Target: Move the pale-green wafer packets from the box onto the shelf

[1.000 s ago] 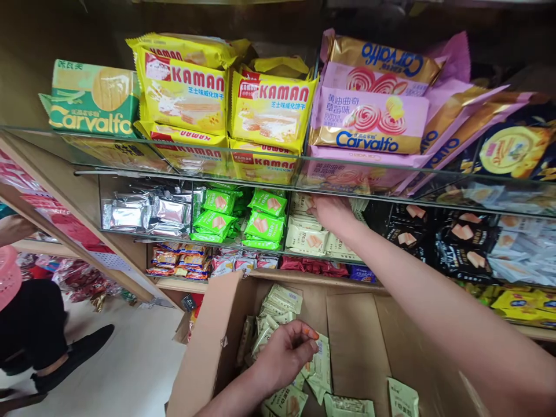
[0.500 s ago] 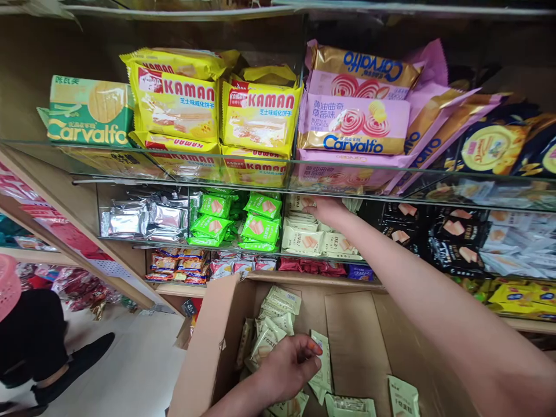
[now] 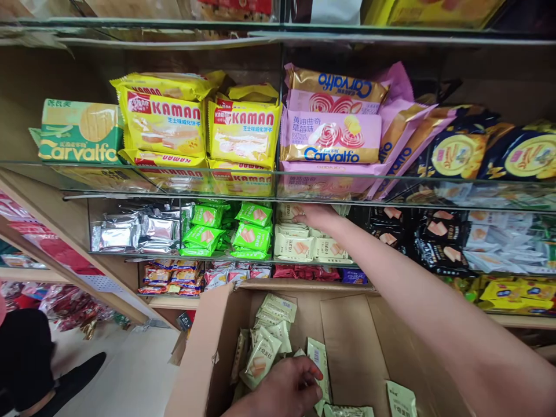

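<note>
My right hand reaches under the glass shelf into a compartment of small cream cake packets. Its fingers are at a cream packet on top of the stack there; the glass and the hand itself partly cover the grip. Low in a cardboard box, my left hand is loosely curled, with thumb and forefinger apart and nothing seen between them. A cream packet stands just behind its fingertips. More such packets lie heaped along the box's left side, and another packet is farther right.
Bright green packets and silver ones fill compartments to the left, black packets to the right. Above, the glass shelf edge carries yellow wafer packs and pink cookie packs. A person's leg is at the lower left.
The view has tilted up slightly, so the shelves and box sit lower and a little left. My right hand stays at the stack, and my left hand stays low in the box.
</note>
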The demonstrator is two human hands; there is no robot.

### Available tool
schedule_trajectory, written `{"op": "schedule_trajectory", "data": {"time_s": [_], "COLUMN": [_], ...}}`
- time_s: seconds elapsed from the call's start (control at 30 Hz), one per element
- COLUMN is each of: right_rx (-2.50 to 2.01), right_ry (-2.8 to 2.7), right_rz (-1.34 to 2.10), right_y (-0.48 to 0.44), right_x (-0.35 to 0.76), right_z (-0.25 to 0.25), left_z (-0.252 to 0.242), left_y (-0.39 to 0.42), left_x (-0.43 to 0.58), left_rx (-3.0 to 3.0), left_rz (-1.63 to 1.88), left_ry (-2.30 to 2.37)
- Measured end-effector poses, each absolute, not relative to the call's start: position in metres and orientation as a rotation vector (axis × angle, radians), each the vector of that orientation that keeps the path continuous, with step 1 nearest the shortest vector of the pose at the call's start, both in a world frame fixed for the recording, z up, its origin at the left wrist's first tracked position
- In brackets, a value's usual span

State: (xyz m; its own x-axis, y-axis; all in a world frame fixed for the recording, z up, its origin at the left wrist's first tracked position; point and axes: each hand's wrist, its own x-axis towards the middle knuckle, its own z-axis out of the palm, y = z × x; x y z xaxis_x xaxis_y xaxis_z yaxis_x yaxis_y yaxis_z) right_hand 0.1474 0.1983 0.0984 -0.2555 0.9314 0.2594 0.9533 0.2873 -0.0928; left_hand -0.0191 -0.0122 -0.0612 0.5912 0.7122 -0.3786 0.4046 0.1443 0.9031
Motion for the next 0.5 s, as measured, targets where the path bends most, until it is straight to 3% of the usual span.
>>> {"op": "schedule_trajectory", "data": {"time_s": [0.5], "right_rx": [-1.710], "right_ry": [-2.210], "right_rz": [-0.188], "right_y": [0.189], "right_x": [0.158], "right_z": [0.100], "left_z": [-0.072], "left_y": [-0.013], "left_x": [-0.021], "left_rx": [1.647], "left_rz": [0.249], "left_ry": [1.030]}}
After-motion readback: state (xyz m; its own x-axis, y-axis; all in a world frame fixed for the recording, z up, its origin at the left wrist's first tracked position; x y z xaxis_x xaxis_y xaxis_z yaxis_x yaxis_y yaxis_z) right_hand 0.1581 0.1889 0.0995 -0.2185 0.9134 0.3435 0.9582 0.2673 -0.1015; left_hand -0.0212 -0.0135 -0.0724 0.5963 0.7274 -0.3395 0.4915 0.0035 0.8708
